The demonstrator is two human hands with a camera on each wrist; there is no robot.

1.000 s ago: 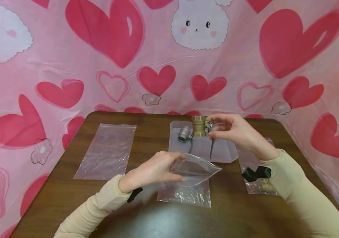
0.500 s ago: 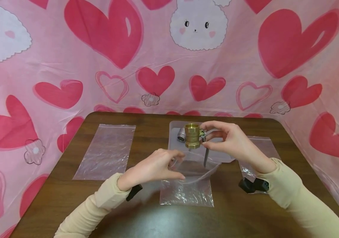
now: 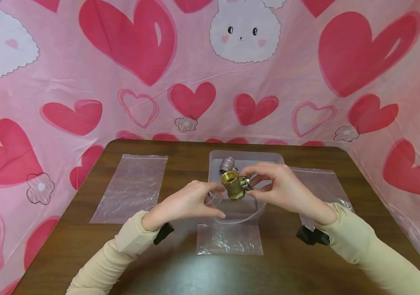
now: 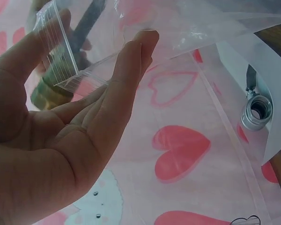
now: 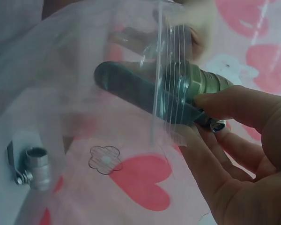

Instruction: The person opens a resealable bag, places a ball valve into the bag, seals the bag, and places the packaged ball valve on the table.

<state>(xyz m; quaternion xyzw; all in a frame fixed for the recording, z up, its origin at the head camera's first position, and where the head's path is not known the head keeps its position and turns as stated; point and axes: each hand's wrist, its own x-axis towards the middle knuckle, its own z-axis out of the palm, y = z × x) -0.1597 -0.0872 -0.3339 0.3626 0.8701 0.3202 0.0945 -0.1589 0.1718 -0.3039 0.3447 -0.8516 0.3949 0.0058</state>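
My left hand holds a clear zip-lock bag by its mouth, with thumb and fingers spread wide so that the mouth gapes. Above that mouth, my right hand pinches a brass ball valve near its stem. The threaded end of the valve tilts up. Its dark lever points into the bag and shows through the plastic in the right wrist view. Behind, a silver ball valve with its own lever lies in a translucent plastic tray.
A flat zip-lock bag lies on the left of the brown wooden table. Another bag lies at the right, partly under my right forearm. A pink heart-print cloth hangs around the table's back and sides.
My right hand has carried the brass valve down and left from over the tray to the bag's mouth, tilting it. The left hand has barely moved and still holds the bag.
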